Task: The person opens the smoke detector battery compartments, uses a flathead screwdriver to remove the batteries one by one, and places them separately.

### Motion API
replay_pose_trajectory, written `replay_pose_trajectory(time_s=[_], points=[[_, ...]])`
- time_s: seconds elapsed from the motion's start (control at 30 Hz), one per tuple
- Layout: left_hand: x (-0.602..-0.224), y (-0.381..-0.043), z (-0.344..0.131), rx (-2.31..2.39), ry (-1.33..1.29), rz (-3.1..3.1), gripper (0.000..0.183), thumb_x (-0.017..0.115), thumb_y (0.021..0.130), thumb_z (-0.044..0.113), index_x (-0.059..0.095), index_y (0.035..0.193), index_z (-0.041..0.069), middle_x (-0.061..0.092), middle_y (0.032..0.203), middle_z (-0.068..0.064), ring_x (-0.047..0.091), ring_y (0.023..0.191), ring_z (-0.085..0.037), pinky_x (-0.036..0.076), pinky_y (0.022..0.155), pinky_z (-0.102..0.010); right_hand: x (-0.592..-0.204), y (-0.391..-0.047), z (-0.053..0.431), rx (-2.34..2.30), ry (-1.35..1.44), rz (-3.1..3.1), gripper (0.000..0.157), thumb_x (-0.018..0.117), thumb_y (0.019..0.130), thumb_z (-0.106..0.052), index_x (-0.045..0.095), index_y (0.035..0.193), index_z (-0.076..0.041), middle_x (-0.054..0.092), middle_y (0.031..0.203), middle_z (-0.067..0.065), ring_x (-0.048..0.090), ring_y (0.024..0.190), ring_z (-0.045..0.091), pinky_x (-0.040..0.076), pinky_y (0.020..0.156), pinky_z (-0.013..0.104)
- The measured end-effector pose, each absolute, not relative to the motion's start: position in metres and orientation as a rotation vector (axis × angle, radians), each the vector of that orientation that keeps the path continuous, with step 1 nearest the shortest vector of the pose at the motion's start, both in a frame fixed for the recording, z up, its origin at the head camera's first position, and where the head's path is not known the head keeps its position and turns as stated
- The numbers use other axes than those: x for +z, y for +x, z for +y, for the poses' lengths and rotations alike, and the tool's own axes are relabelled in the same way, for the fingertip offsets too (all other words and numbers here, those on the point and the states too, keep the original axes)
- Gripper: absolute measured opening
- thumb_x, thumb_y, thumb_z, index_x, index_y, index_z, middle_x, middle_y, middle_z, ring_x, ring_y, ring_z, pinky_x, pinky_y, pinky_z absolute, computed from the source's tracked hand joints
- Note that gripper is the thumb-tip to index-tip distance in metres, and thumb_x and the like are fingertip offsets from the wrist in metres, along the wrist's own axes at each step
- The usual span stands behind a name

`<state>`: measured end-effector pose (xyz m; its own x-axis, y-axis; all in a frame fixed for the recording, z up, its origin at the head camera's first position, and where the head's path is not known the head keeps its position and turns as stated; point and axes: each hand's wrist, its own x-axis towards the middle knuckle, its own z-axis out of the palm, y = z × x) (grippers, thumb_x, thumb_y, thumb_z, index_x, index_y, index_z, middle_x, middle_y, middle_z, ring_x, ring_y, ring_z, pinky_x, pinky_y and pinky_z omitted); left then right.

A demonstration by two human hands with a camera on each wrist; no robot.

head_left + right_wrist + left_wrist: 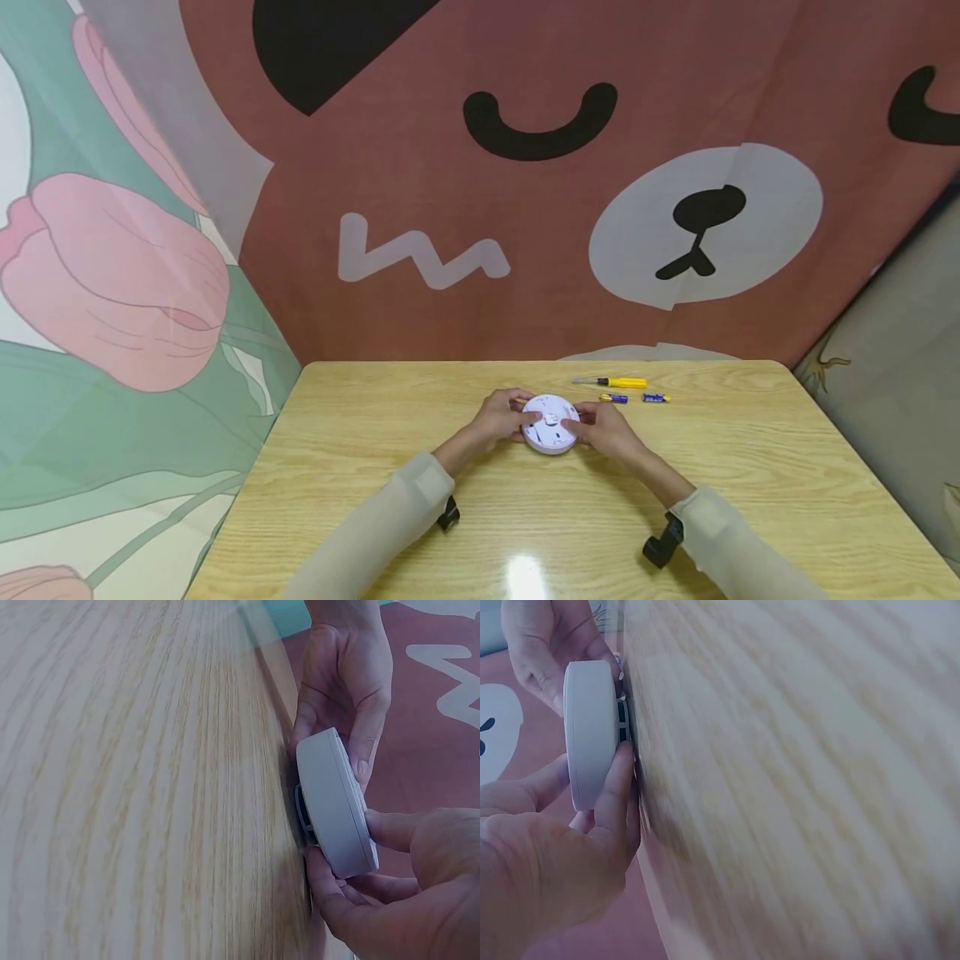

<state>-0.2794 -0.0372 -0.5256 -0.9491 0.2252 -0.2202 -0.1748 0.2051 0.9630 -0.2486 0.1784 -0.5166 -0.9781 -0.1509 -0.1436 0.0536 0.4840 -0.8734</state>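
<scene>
A round white smoke alarm (pixel 551 442) is held between both hands close over the wooden table, its flat back with small markings facing up. My left hand (pixel 498 415) grips the left rim, thumb on the back and fingers curled underneath. On the opposite side, my right hand (pixel 609 429) holds it the same way, with its thumb near the middle of the back. In the left wrist view the alarm (pixel 592 735) shows its smooth side wall and a dark vented part below. From the right wrist, the alarm (pixel 334 806) looks slightly tilted, with fingertips under its vented face.
Behind the right hand lies a screwdriver (pixel 626 383) with a yellow handle, its tip pointing left. Two blue-and-yellow batteries (pixel 656 398) lie just in front of it. The table (pixel 360 433) ends at a hanging cloth (pixel 420 325) with a bear's face.
</scene>
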Motion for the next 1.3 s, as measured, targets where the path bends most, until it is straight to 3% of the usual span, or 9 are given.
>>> replay_pose_trajectory(time_s=[0.5, 0.73, 1.0, 1.3], points=[[-0.5239, -0.2796, -0.0401, 1.814, 0.054, 2.122, 0.025, 0.079, 0.095, 0.005, 0.076, 0.12, 0.003, 0.071, 0.091, -0.008, 0.067, 0.067, -0.013, 0.063, 0.057, -0.029, -0.5187, -0.2491, 0.178, -1.678, -0.011, 2.328, 0.057, 0.079, 0.095, -0.005, 0.054, 0.143, 0.015, 0.073, 0.112, 0.023, 0.071, 0.086, 0.017, 0.064, 0.074, 0.033], [-0.5215, -0.2798, -0.0405, 1.801, 0.067, 2.151, 0.024, 0.081, 0.093, 0.005, 0.077, 0.117, 0.004, 0.067, 0.089, -0.007, 0.065, 0.065, -0.013, 0.06, 0.052, -0.026, -0.5188, -0.2499, 0.1777, -1.7, -0.008, 2.325, 0.062, 0.083, 0.091, -0.004, 0.055, 0.143, 0.013, 0.071, 0.105, 0.02, 0.069, 0.081, 0.017, 0.064, 0.071, 0.03], [-0.5214, -0.2785, -0.0413, 1.803, 0.06, 2.17, 0.026, 0.082, 0.092, 0.004, 0.077, 0.118, 0.005, 0.063, 0.092, -0.007, 0.064, 0.066, -0.014, 0.062, 0.054, -0.029, -0.52, -0.2495, 0.1774, -1.676, -0.086, 2.41, 0.054, 0.086, 0.088, -0.004, 0.063, 0.133, 0.013, 0.073, 0.098, 0.017, 0.066, 0.079, 0.017, 0.062, 0.065, 0.029], [-0.5188, -0.2759, -0.042, 1.834, 0.105, 2.166, 0.029, 0.082, 0.091, 0.001, 0.078, 0.12, 0.004, 0.061, 0.091, -0.005, 0.063, 0.066, -0.012, 0.061, 0.055, -0.028, -0.5169, -0.2466, 0.1769, -1.575, -0.163, 2.581, 0.054, 0.087, 0.087, -0.006, 0.066, 0.134, 0.008, 0.075, 0.112, 0.018, 0.072, 0.098, 0.026, 0.061, 0.069, 0.026]])
